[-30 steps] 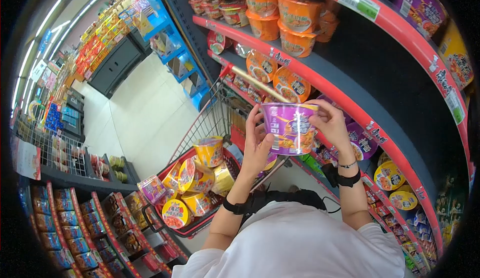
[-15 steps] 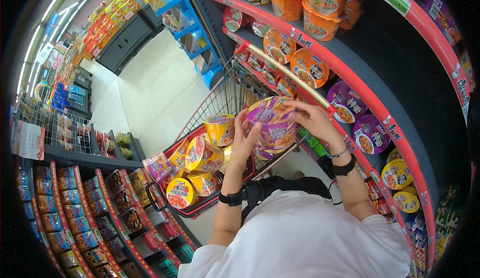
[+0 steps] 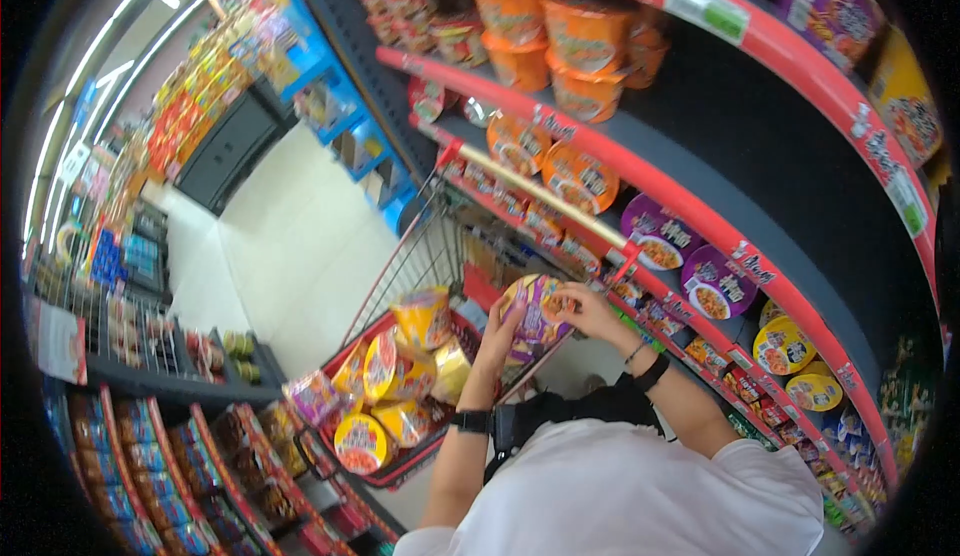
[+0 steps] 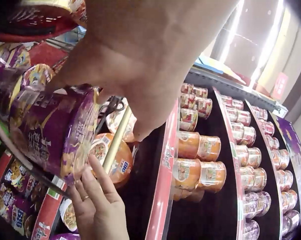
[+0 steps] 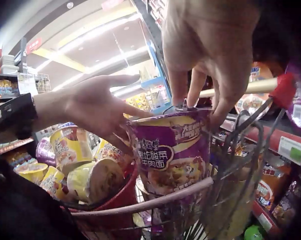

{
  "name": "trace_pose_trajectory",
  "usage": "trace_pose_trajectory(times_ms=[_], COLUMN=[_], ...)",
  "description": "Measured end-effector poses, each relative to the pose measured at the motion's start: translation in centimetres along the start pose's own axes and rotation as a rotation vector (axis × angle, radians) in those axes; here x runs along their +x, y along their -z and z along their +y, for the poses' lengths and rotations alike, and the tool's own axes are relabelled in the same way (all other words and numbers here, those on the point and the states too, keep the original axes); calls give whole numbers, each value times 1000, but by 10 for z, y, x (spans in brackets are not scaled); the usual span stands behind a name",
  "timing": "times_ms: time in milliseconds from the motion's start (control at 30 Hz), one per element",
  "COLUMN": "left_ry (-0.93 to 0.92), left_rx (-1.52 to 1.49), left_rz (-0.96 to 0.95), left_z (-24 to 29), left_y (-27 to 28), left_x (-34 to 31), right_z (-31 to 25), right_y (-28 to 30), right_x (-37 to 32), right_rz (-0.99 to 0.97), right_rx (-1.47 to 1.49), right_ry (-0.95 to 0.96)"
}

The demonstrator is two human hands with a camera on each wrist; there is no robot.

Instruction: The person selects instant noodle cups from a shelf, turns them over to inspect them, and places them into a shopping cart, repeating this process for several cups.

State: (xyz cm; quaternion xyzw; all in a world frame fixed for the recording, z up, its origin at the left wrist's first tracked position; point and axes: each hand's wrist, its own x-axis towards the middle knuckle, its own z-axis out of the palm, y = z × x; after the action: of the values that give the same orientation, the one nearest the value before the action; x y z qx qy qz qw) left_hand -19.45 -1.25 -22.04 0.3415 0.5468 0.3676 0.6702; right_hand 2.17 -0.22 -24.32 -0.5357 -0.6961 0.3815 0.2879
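The purple noodle cup is being gripped between the left hand and right hand, both partly open, by the cart's rim; yellow cups are already being carried inside, this one being unreleased.

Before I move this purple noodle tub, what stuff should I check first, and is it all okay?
1. Left hand on the purple noodle tub: ok, at its side.
2. Right hand on it too: ok, fingers at the top rim.
3. Tub the right way up: ok, its lid faces up.
4. Lid sealed all the way round: cannot tell, hands cover part of it.
5. Yellow tubs inside the cart: ok, heaped together.
6. Bottom of the purple tub not touching anything: cannot tell, the cart's bar hides it.
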Motion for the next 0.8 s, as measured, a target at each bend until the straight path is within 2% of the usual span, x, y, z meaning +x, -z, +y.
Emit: trace_pose_trajectory(times_ms=[67,100,133,200,267,333,533,667,733,767,800], left_ry=[-147,-216,-148,-371,-404,-434,-360,-411,-468,-521,-522], left_rx=[10,88,104,172,241,308,304,395,685,654,648], left_rz=[-31,-8,-20,-1,10,26,-18,24,177,193,202], left_z=[-13,-28,-11,-61,-62,-57,-56,-56,-40,-40,-34], left_y=[-7,-4,-11,5,5,5,10,7,-1,0,-1], left_x=[5,17,5,47,49,50,55,50,33,34,32], right_z=[-4,0,3,6,-5,-3,-1,0,-18,-12,-29], right_y=[7,6,4,8,11,9,7,11,31,37,54], right_x=[-4,-6,-7,-9,-17,-20,-21,-17,-7,6,22], right_rz=[15,69,117,115,23,105,118,84,95,282,417], right_rx=[19,-28,-74,-60,49,81,67,101,123,130,159], right_ry=[-64,-9,46,87,-90,-13,22,30,-90,100,114])
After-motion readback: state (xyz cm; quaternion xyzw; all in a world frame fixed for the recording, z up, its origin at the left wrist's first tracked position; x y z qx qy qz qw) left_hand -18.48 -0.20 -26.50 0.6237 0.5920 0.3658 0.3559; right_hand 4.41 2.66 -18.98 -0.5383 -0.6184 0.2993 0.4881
